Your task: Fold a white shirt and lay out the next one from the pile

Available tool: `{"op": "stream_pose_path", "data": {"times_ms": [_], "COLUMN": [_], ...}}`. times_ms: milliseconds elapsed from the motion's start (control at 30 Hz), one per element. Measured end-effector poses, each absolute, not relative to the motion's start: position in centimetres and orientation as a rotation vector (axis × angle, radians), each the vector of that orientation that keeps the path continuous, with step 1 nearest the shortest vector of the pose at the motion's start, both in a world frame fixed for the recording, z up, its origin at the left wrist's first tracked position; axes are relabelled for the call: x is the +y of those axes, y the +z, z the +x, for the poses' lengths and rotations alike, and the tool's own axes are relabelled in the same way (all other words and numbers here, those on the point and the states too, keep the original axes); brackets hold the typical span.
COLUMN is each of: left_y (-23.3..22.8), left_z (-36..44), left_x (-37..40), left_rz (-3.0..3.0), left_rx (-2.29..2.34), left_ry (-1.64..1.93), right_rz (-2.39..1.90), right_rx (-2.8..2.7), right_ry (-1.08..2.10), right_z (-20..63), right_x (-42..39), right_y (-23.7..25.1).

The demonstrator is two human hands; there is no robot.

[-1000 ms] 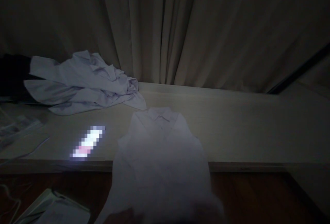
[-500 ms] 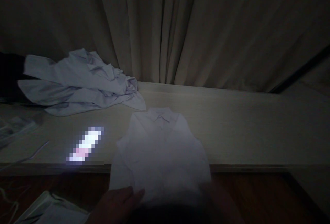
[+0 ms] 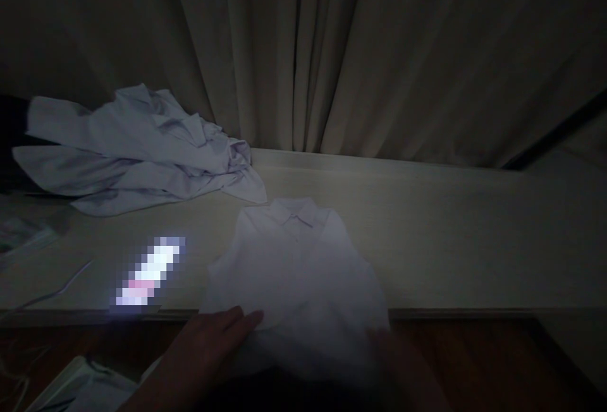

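The shirt [image 3: 296, 273] lies flat on the worktop [image 3: 450, 241], hem over the near edge. Left hand [image 3: 208, 345] rests open-fingered on its lower left; right hand [image 3: 403, 361] is blurred, grip unclear. Crumpled clothes [image 3: 137, 146] sit behind-left, a lit screen [image 3: 149, 271] beside.

right hand [image 3: 403, 361] dim, phone screen [image 3: 149, 271] pixelated

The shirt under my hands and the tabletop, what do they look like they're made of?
The shirt looks like thin woven cloth, probably cotton or a blend: matte, pale, with a soft collar and a limp drape over the edge. The tabletop looks like light wood or wood-look laminate, with faint grain lines; the dim light leaves it open.
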State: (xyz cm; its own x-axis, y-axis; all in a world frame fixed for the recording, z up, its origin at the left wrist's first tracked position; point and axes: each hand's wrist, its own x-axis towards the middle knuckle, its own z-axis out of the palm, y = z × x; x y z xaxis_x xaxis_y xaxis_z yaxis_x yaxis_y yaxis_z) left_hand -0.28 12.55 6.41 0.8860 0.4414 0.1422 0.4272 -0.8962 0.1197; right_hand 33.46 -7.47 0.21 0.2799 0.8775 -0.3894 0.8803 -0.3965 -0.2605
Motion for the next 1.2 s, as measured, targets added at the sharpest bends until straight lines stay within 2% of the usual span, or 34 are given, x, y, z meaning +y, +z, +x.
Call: {"op": "stream_pose_path", "data": {"times_ms": [100,333,500,633,867,1033,1200], "left_y": [6.5,8.9,10.9,12.1,14.2,10.1,3.1], "left_z": [-0.3,1.1,3.2,5.6,9.8,13.5,17.0], "left_x": [12.8,14.1,17.4,21.2,29.1,36.5,41.1], "left_rz": [2.988,2.751,2.625,2.625,2.647,2.734,2.745], "left_rx": [0.674,0.757,0.794,0.861,0.931,0.991,1.222], "left_ry": [0.271,0.279,0.250,0.247,0.223,0.216,0.115], "right_rz": [2.604,2.540,2.390,2.373,2.320,2.428,2.523], "right_rx": [1.758,2.028,2.265,2.463,2.533,2.306,2.072], "right_ry": [-0.893,-0.725,-0.680,-0.652,-0.416,-0.194,-0.130], "right_z": [35.5,37.0,38.2,40.3,44.3,46.5,45.9], "right_x": [-7.5,-4.8,0.7,5.5,15.4,23.7,29.6], "right_y": [1.0,7.4,11.2,12.5,14.1,12.0,5.6]}}
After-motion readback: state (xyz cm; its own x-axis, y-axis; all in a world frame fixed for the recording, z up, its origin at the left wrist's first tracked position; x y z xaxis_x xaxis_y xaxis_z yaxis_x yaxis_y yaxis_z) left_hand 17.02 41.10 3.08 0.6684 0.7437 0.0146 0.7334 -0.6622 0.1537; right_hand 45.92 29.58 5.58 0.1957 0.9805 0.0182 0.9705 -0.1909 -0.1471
